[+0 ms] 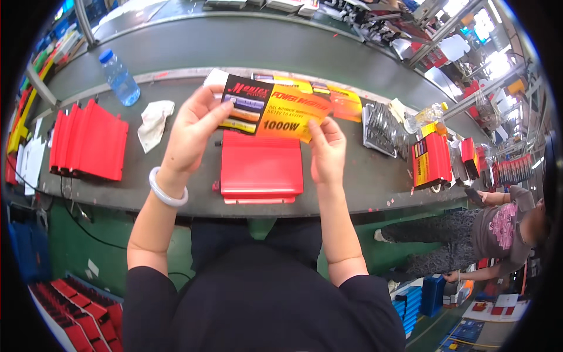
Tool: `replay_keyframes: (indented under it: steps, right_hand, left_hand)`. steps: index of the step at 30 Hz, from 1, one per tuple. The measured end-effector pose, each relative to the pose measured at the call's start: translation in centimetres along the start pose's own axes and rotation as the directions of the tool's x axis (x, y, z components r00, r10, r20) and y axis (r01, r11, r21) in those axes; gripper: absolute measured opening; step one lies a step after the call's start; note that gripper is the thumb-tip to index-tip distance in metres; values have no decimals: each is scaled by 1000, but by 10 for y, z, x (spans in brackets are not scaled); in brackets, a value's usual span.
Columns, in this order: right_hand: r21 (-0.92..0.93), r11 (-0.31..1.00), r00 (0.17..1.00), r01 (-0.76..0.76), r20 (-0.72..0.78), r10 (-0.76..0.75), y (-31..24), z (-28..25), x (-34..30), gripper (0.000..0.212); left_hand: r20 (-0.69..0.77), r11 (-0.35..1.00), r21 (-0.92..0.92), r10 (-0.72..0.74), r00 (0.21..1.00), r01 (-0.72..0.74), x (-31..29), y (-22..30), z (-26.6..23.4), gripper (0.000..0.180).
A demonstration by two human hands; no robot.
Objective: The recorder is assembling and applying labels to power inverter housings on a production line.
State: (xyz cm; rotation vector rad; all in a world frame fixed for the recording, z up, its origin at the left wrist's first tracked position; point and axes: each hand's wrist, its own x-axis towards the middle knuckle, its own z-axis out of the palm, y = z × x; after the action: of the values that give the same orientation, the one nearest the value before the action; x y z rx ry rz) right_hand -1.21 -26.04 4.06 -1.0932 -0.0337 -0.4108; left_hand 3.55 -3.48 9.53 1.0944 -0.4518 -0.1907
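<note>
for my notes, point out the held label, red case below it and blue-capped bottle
held label [278, 108], head view, printed front
red case [261, 164], head view, upper face
blue-capped bottle [121, 81], head view, its body

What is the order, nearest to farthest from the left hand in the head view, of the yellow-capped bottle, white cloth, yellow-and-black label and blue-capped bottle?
1. yellow-and-black label: in the left hand
2. white cloth: on the bench, just left of that hand
3. blue-capped bottle: farther left, toward the back
4. yellow-capped bottle: across on the right side
</note>
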Motion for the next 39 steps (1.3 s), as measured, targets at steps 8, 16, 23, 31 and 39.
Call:
replay_keyframes:
  steps: [8,16,23,31,39]
  right_hand:
    - [-442,854,953,273,5,-302,-19,4,-30,11]
    - [-442,850,940,286,-42,-339,-27,4,-35,15]
    - [-508,820,935,263,-74,-346,-33,-4,-38,12]
    - [-486,829,948,279,3,-317,-29,-12,-14,6]
    - [156,974,986,-161,-19,166,40,-37,-10,4]
  left_hand:
    - [-68,995,68,-67,995,71,-29,-8,-26,7]
    - [-93,971,225,108,990,-85,-41,-7,-32,4]
    - [-120,936,348,94,988,-46,-39,-15,-27,7]
    - [-50,927,318,226,973,-199,-26,-10,-23,2]
    - [-283,937,-351,-99,954,-7,-31,-82,-39,9]
